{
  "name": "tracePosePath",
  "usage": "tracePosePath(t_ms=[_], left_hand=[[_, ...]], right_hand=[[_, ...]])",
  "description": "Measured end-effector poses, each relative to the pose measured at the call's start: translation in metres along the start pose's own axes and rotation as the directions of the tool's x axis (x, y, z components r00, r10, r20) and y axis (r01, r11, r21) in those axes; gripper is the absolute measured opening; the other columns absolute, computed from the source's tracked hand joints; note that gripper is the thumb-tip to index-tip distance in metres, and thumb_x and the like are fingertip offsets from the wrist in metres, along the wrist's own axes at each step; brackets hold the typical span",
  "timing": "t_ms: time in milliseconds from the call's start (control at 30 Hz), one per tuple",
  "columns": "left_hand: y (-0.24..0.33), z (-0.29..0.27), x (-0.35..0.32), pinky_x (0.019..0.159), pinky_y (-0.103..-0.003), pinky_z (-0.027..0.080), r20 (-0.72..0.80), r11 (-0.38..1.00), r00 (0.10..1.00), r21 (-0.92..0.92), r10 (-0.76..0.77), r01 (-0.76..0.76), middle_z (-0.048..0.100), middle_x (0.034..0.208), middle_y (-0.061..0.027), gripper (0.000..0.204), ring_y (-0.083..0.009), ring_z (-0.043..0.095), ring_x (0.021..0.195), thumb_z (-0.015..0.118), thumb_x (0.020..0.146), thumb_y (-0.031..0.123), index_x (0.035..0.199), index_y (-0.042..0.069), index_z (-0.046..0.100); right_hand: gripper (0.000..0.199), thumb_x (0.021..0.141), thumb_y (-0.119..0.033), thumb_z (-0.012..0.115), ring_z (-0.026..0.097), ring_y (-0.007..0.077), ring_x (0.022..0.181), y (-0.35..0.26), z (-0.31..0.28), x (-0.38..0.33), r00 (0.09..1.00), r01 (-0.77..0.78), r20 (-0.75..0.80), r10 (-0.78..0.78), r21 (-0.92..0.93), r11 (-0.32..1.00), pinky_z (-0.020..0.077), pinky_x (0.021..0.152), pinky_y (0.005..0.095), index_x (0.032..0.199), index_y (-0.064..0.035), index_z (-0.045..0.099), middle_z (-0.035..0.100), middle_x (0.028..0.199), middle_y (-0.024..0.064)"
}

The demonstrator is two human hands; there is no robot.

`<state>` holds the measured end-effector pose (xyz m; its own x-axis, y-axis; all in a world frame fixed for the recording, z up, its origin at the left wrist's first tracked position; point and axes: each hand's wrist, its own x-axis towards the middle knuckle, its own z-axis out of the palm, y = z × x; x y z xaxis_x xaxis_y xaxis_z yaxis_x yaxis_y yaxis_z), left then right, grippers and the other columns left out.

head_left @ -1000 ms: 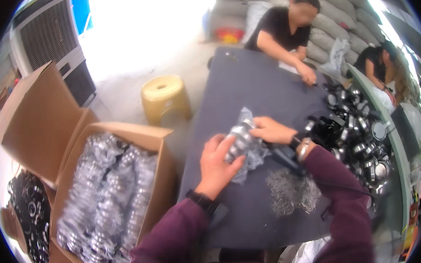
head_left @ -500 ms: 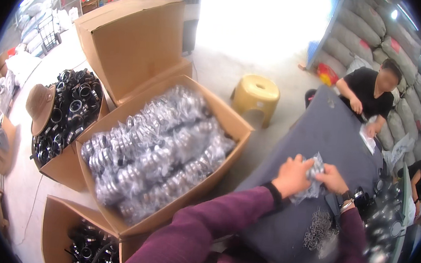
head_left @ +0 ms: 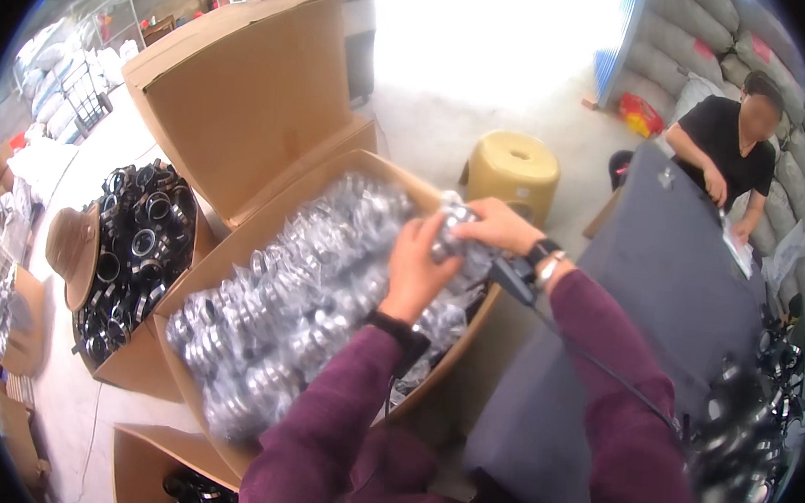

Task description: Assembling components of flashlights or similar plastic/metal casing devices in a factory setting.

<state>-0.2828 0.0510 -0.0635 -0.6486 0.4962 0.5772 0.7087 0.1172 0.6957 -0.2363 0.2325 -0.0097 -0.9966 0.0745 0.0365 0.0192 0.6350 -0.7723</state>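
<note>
Above the right side of an open cardboard box, my two hands hold a clear plastic bag of shiny metal rings. My left hand grips it from the left, with the thumb toward the bag. From the right, my right hand closes its fingers on the same bag. Rows of similar bagged metal rings fill the box below. A small dark device with a cord hangs by my right wrist.
A grey-covered table stands at right, with a person working at its far end. Black ring clamps fill a box at left, with a brown hat on its edge. A yellow stool stands beyond the box.
Both my hands have moved left from over the grey table to above the open box, carrying the bag of rings. My view has shifted slightly.
</note>
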Motion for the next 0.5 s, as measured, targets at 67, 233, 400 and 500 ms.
tracePosePath(t_ms=[67,233,400,500], left_hand=[[-0.031,-0.001,0.001,0.089,-0.040,0.048,-0.011,0.992,0.997,0.106,-0.070,0.071,0.055,0.116,-0.0165,0.069,-0.0346,0.057,0.105,0.081,0.060,0.016,0.123,0.010,0.055],[-0.093,0.009,0.000,0.092,-0.039,0.045,0.012,0.978,0.993,0.170,-0.121,0.117,0.054,0.118,-0.0165,0.070,-0.0346,0.054,0.108,0.080,0.061,0.016,0.125,0.010,0.052],[-0.117,0.032,-0.010,0.088,-0.047,0.044,0.132,0.847,0.934,0.477,-0.332,0.233,0.053,0.123,-0.0137,0.067,-0.0359,0.050,0.110,0.076,0.072,0.027,0.131,0.013,0.047],[-0.115,0.026,-0.005,0.085,-0.051,0.044,0.196,0.805,0.902,0.550,-0.384,0.223,0.052,0.126,-0.0123,0.067,-0.0351,0.050,0.111,0.072,0.076,0.032,0.134,0.015,0.044]], right_hand=[[0.035,0.079,-0.030,0.068,0.061,0.0155,0.077,0.018,0.021,0.031,0.999,-0.038,0.028,0.038,0.004,0.999,0.0474,0.072,0.0303,0.096,0.0009,0.067,0.069,0.085,0.0093],[0.042,0.078,-0.038,0.068,0.063,0.0216,0.072,0.050,0.063,0.078,0.996,-0.092,0.000,0.093,0.113,0.989,0.0473,0.068,0.0328,0.092,0.0017,0.068,0.067,0.077,0.0150],[0.044,0.089,-0.042,0.054,0.063,0.0369,0.087,0.132,0.117,0.108,0.995,-0.042,-0.098,0.020,-0.228,0.973,0.0475,0.079,0.0432,0.088,0.0011,0.065,0.066,0.090,0.0223],[0.042,0.093,-0.037,0.049,0.059,0.0386,0.085,0.140,0.136,0.111,0.969,-0.155,-0.203,0.144,-0.040,0.987,0.0463,0.078,0.0418,0.091,0.0027,0.062,0.064,0.088,0.0228]])
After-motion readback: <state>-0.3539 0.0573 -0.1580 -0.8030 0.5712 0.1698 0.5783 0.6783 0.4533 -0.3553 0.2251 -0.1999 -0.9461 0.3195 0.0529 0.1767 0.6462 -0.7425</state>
